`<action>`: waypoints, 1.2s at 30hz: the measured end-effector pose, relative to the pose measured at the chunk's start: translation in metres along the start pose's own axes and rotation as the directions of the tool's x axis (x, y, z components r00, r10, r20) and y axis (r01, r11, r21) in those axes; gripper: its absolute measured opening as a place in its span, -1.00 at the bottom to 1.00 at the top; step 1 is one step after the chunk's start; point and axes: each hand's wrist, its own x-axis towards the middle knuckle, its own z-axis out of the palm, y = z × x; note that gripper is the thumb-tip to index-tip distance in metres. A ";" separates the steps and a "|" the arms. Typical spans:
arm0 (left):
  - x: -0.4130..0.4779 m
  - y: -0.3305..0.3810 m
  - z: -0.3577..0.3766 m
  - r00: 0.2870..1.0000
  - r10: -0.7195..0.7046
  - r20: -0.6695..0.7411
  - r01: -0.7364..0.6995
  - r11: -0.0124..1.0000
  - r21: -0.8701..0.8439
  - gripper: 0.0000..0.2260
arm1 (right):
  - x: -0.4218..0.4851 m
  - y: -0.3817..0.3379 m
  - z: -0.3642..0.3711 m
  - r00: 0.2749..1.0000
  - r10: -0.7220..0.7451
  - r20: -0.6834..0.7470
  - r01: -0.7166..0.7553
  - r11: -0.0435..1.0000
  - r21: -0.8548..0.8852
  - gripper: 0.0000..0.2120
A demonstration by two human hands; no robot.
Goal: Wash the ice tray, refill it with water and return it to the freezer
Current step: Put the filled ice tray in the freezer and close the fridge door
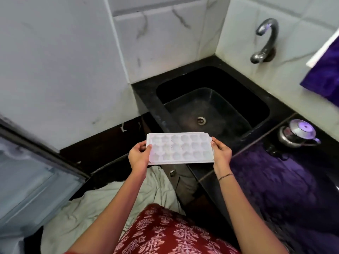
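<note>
At the front rim of the sink (176,83): the white ice tray (180,148) is held in the air, cells up and roughly level, with its far long edge over the sink's near rim.
Left hand (138,157): grips the tray's left short end, thumb on the top rim, fingers curled beneath.
Right hand (222,153): grips the right short end the same way, thumb on top; a thin bracelet (225,176) circles that wrist.
Hidden or unclear: the tray covers the fingers under it and part of the sink's front edge; the cells are too blurred to tell whether they hold ice or water.
Cut off: the freezer door (36,171), open at lower left, runs out of view; a purple cloth (324,74) at upper right is clipped by the edge.
Edges and room: the drain (201,120) sits in the basin floor just beyond the tray; the curved tap (266,41) juts from the right wall, well apart from the tray.
Surface (275,180): black and glossy, right of the sink, tinged with purple reflections; a steel kettle (297,134) stands near its back.
Room: white marbled tiles (165,43) rise behind the sink; a pale cloth (102,195) lies on the floor below the arms.
</note>
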 end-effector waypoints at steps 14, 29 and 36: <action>0.010 -0.061 -0.157 0.944 -0.165 -0.288 0.138 0.984 -0.111 -0.80 | -0.087 0.045 0.129 0.942 0.065 0.330 0.005 0.978 -0.206 -0.76; -0.025 -0.141 -0.307 0.695 -0.372 -0.615 0.169 0.916 -0.363 -0.79 | -0.201 0.132 0.263 0.718 0.222 0.660 0.054 0.928 -0.370 -0.81; -0.049 -0.164 -0.354 0.481 -0.487 -0.730 0.194 0.870 -0.453 -0.76 | -0.261 0.166 0.322 0.543 0.281 0.791 0.169 0.886 -0.431 -0.77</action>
